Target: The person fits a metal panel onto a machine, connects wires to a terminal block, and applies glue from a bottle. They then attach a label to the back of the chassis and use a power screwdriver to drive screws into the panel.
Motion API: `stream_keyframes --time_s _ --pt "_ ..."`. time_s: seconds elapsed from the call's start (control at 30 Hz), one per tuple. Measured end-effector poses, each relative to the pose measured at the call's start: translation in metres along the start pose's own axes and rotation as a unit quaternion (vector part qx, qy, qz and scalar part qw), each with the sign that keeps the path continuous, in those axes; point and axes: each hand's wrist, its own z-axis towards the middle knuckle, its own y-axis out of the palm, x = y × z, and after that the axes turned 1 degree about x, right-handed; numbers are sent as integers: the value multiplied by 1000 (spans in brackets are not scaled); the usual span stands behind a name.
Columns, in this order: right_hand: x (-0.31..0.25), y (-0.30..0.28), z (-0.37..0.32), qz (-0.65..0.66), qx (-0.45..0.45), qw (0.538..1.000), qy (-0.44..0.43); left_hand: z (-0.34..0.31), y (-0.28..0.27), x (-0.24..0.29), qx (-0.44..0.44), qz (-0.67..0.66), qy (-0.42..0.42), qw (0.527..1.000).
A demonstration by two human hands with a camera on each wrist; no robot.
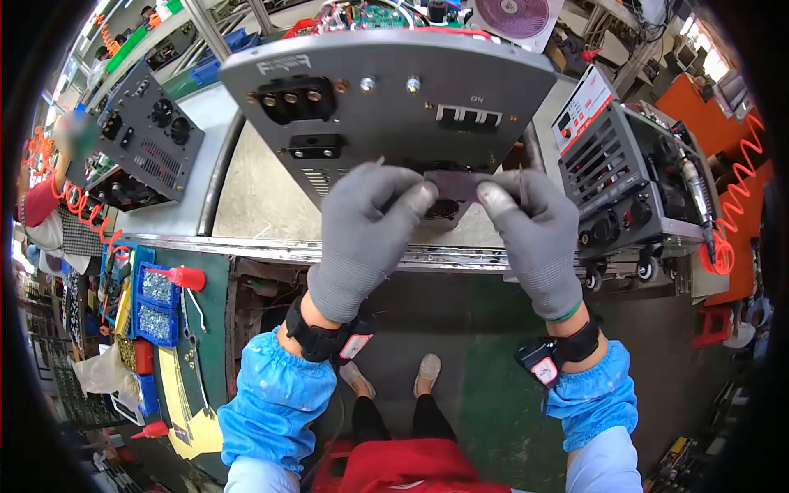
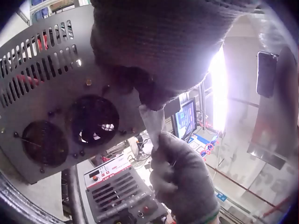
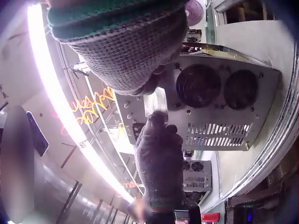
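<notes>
My left hand (image 1: 362,234), in a grey knit glove, pinches one end of a thin translucent strip (image 1: 454,186) between thumb and fingers. The other end is pinched by my gloved right hand (image 1: 538,230), so the strip spans the gap between both thumbs. In the left wrist view the strip (image 2: 153,125) looks pale and see-through. Right behind the hands stands a dark grey machine panel (image 1: 394,123) with sockets, bolts, a switch row marked ON and vent slots. Two round fans show on it in the right wrist view, one being the nearer fan (image 3: 198,86).
A similar machine (image 1: 152,140) stands at left, and a finished-looking unit on casters (image 1: 612,164) at right. Blue bins of screws (image 1: 156,320) and a red bottle (image 1: 187,278) lie on the green side bench. An orange coiled hose (image 1: 744,164) hangs at right.
</notes>
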Motion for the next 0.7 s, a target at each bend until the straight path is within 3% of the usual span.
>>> stream_keyframes --time_s 0.13,0.27,0.53,0.7 --pt "10 9 10 -60 23 996 -56 11 7 -11 32 -30 -72 996" --pt "19 17 16 -30 67 994 -83 17 15 -14 67 9 -2 998" --pt "23 20 21 -79 105 987 -94 18 24 -14 101 33 -1 994" --pt "27 24 23 -44 111 989 -88 18 31 -16 124 26 10 992"
